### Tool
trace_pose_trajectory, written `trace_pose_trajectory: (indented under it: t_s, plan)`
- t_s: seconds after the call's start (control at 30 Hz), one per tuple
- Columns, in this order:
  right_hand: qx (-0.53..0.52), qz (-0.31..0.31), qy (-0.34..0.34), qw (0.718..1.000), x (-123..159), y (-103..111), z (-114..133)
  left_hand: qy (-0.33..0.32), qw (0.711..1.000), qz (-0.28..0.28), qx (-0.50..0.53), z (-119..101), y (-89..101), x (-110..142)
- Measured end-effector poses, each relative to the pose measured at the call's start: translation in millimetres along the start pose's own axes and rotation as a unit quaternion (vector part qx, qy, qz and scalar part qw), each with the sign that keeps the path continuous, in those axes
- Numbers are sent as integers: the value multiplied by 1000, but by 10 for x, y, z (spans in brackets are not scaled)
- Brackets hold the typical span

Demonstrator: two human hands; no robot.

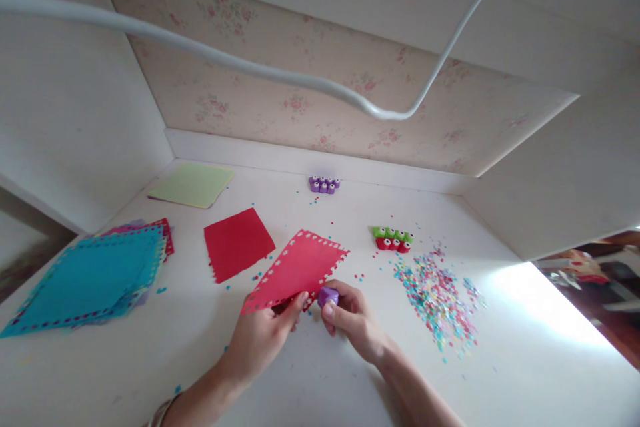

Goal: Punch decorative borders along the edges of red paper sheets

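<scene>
My left hand (267,330) pinches the near edge of a pinkish-red paper sheet (305,265), whose borders are lined with small punched holes. Between the thumb and fingers of my right hand (350,317) is a small purple craft punch (327,297), held at the sheet's near right edge. Whether the paper sits inside the punch's slot I cannot tell. A darker red sheet (239,243) lies flat on the table just beyond my left hand, with a ragged edge on its near side.
A stack of blue punched sheets (100,277) lies left, pale green sheets (193,185) behind it. Purple punches (324,185) stand near the wall; green and red punches (393,239) stand right of centre. Beside them spreads a heap of colourful paper bits (440,300). A white cable (280,73) hangs across the top.
</scene>
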State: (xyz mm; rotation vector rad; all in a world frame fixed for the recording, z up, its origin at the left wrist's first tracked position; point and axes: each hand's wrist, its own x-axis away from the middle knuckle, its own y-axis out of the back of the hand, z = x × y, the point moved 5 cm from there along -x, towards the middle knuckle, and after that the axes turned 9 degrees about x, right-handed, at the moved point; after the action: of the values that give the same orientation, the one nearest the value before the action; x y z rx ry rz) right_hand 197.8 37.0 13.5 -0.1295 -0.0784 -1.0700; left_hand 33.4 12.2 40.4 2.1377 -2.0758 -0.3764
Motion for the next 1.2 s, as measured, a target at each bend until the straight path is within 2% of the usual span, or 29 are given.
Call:
trace_pose_trajectory:
  t_s: [0.2, 0.43, 0.53, 0.73, 1.03, 1.2]
  plan:
    - [-2, 6, 8, 1000, 6, 7, -30, -11, 1000, 22, -2, 21, -45, 13]
    - [-3, -3, 9, 1000, 10, 38, -5, -49, 998, -4, -35, -21, 19, -12]
    - [-5, -1, 13, 1000, 10, 38, -1, -69, 997, 4, -30, -29, 5, -7]
    - [-12, 15, 18, 1000, 10, 27, -17, -104, 994, -18, -22, -78, 2, 22]
    - [-18, 21, 15, 999, 10, 21, -9, -108, 994, -28, -23, -50, 4, 4]
    - [-18, 18, 12, 1000, 11, 18, -16, -110, 994, -11, -13, -45, 8, -1]
